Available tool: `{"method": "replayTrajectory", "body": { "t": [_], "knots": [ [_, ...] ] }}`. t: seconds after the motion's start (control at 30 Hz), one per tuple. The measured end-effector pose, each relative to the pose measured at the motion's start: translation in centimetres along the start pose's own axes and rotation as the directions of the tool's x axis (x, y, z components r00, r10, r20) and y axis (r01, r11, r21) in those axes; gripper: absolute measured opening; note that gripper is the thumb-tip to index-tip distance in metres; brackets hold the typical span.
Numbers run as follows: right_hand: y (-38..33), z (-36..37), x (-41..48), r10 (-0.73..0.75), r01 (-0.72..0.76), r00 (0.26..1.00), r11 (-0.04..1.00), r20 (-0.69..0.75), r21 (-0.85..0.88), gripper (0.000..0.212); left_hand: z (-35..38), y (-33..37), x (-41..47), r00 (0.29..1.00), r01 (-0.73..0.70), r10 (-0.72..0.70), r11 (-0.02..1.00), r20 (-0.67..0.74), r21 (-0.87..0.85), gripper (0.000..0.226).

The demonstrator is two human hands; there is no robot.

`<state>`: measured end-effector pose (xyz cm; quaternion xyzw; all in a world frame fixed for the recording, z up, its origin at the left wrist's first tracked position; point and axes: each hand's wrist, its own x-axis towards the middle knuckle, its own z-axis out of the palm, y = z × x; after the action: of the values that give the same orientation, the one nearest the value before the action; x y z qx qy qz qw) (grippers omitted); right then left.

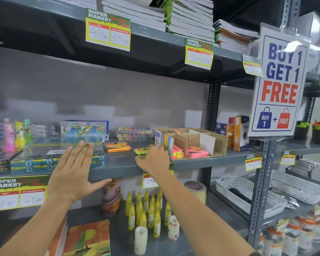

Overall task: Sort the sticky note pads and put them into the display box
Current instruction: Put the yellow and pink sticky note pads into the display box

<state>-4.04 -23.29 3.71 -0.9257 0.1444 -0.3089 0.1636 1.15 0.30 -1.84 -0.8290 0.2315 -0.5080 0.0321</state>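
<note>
A cardboard display box (219,143) with dividers stands on the middle grey shelf. Pink sticky note pads (196,152) lie in its front compartment, and narrow multicolour pads (178,153) lie in the one to their left. An orange pad stack (117,146) lies on the shelf left of the box. My right hand (153,159) is closed over yellow sticky note pads (141,152) just left of the box's front corner. My left hand (73,170) hovers flat in front of the shelf edge, fingers spread, holding nothing.
Blue pencil boxes (54,161) and oil pastel packs (84,128) fill the shelf's left side. Orange boxes (238,133) stand right of the display box. Glue bottles (146,209) and tape rolls (197,189) sit on the lower shelf. White baskets (248,194) lie at lower right.
</note>
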Motion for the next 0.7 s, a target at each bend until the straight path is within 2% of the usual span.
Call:
{"method": "replayTrajectory", "body": {
  "t": [0.27,0.4,0.7],
  "knots": [
    [0.2,-0.2,0.3,-0.055,0.066,0.996,0.987,-0.073,0.148,0.048,-0.1,0.0,0.1,1.0,-0.001,0.001,1.0,-0.001,0.013,0.115],
    [1.0,0.1,0.1,-0.109,0.149,0.977,0.964,-0.184,0.221,0.042,-0.2,-0.1,0.1,1.0,0.0,0.0,1.0,0.014,-0.02,0.116],
    [3.2,-1.0,0.7,-0.204,0.399,0.843,0.859,-0.498,0.322,0.035,0.0,0.0,0.0,1.0,0.005,-0.005,1.0,-0.004,0.002,0.115]
  ]
}}
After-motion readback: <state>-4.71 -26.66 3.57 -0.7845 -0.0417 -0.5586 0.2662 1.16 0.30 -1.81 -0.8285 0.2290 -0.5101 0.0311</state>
